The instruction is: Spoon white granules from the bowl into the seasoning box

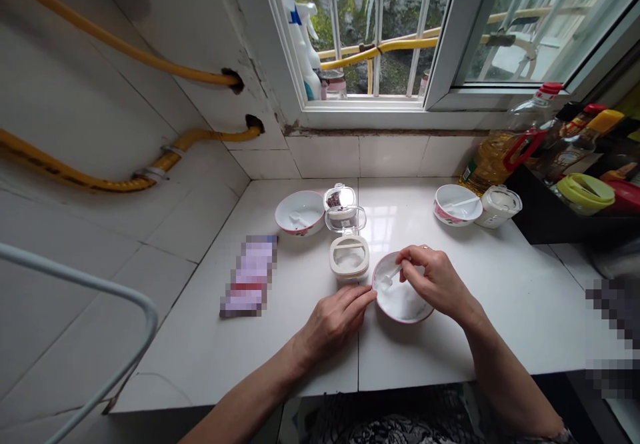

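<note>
Our right hand (435, 283) is narrow — pinching a small white spoon (393, 275) down in a pink-rimmed bowl (400, 320) of white powder (400, 301); our left hand (333, 321), fingers open, rests against the rim — to keep the bowl steady, it seems — on the white surface (425, 357).

A white tiled countertop (200, 357) is carrying pink-rimmed bowls (300, 213) — two toward the back, a third bowl (410, 307) at the front — with plastic seasoning boxes (349, 256) standing near them. A pixelated packet (249, 275) is lying flat near the left wall (165, 224).

home kitchen | tiled counter (525, 324) | yellow gas pipe (115, 43) | oil bottle (493, 157)
</note>
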`<state>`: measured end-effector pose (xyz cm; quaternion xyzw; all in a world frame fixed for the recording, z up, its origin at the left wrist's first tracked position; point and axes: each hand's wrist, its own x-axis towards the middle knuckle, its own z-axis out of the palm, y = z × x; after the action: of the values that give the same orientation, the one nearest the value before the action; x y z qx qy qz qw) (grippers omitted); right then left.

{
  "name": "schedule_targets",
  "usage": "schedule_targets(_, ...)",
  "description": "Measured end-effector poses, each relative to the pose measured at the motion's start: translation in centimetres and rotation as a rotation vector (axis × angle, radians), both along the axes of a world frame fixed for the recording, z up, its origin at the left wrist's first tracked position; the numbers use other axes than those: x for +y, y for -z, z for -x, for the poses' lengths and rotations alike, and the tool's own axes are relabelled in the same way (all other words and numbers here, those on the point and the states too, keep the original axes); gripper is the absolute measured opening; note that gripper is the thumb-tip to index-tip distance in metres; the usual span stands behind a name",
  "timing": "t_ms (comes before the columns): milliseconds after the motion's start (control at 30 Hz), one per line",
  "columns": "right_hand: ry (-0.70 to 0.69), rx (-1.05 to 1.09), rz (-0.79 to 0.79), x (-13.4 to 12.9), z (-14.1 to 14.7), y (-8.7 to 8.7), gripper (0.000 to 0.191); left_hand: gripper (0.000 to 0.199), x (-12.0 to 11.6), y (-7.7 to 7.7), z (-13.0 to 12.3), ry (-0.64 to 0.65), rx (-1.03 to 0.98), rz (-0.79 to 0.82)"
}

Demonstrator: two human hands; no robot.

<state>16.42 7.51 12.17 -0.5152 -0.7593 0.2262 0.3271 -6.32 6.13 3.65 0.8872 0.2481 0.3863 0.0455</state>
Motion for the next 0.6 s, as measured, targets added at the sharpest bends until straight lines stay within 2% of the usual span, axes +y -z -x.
schedule_targets(167,0.022,-0.047,0.001,0.3,-1.1,-0.4,0.021,0.031,0.0,0.0,0.0,0.004,-0.003,-0.005)
schedule_targets(433,-0.110,-0.069,0.070,0.2,0.0,0.1,0.022,0.032,0.0,0.0,0.0,0.000,0.003,-0.002)
schedule_targets(600,-0.020,0.070,0.159,0.4,-0.4,-0.3,0.020,0.033,0.0,-0.2,0.0,0.004,-0.001,-0.006)
